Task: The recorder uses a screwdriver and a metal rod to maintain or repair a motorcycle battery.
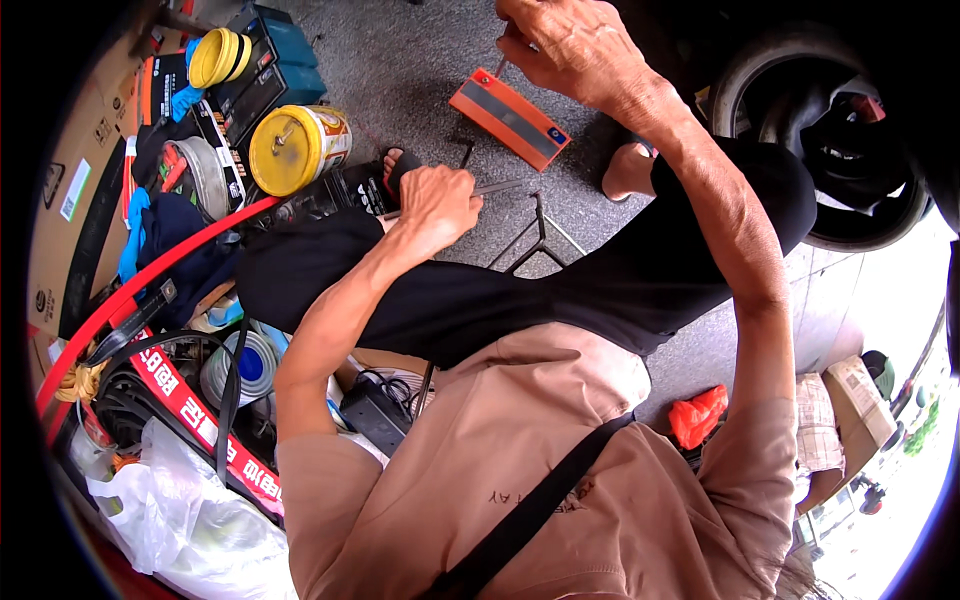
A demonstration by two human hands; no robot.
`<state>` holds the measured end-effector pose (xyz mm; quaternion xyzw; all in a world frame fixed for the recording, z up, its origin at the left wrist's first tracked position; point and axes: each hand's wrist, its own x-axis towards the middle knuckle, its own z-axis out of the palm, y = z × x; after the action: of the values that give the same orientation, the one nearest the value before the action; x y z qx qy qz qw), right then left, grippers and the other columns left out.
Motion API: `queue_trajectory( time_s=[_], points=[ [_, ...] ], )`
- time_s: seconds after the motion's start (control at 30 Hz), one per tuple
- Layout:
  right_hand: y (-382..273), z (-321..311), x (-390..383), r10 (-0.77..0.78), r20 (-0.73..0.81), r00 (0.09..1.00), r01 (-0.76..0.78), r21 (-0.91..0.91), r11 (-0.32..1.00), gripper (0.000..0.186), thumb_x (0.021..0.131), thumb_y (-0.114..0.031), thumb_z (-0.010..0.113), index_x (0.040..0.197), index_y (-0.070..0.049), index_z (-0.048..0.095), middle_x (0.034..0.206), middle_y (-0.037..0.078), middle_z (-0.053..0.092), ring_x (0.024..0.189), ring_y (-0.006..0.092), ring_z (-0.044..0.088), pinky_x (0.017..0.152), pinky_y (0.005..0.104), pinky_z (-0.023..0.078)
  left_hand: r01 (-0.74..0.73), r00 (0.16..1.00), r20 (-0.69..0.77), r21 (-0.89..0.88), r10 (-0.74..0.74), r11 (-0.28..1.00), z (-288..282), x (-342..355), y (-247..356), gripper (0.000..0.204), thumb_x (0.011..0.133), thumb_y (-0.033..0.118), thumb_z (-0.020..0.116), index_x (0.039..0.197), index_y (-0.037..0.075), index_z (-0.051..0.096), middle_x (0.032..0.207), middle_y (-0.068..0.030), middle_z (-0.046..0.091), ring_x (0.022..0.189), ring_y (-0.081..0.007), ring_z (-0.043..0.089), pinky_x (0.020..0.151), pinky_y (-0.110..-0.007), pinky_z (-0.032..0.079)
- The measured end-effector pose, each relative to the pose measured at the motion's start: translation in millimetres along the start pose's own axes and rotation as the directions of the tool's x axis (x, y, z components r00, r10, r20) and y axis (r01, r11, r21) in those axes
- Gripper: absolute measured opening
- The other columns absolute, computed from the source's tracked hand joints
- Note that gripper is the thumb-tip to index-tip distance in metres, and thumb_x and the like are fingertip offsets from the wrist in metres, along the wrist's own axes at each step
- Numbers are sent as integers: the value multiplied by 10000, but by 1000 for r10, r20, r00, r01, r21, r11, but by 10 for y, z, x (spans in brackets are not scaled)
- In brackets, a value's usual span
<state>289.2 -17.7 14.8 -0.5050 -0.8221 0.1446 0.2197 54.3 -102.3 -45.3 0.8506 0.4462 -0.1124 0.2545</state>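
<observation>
Above grey floor (365, 60), left hand (436, 205) grips silver rod (500, 186); right hand (580, 52) curled, contents unclear

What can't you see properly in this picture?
- Right hand: the head view's top edge cuts it off, so I can't tell what its fingers hold.
- Metal rod: in the head view, the left hand covers part of it.
- White bag: in the head view, its crumpled plastic hides what's inside.
</observation>
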Motion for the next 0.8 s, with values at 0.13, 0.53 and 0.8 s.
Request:
queue_trajectory(
  time_s=[0.13,0.53,0.8],
  points=[
    [-2,6,5,22,13,1000,-23,13,1000,201,853,-155,614,934,-15,495,864,196,615,762,403,640,631,465,519,-28,934,-337,263,119,964,-18,198,-118,84,778,187,694,785,109,726,696,-109,652,677,-273,638,677,-444,405],
    [-33,65,43,44,30,999,-44,-2,999,186,864,-158,600,923,-17,495,845,195,617,769,403,640,624,473,511,-123,942,-295,144,161,982,-91,744,-675,469,984,126,495,1447,159,430,1040,-155,663,959,-343,616,849,-487,444],
    [-15,85,38,46,24,999,-46,-7,999,198,855,-165,612,938,-17,510,870,187,625,764,398,645,629,470,520,-86,987,-142,-89,73,992,60,803,-636,634,905,19,517,1500,160,352,1075,-203,666,994,-380,646,865,-507,474]
  ],
)
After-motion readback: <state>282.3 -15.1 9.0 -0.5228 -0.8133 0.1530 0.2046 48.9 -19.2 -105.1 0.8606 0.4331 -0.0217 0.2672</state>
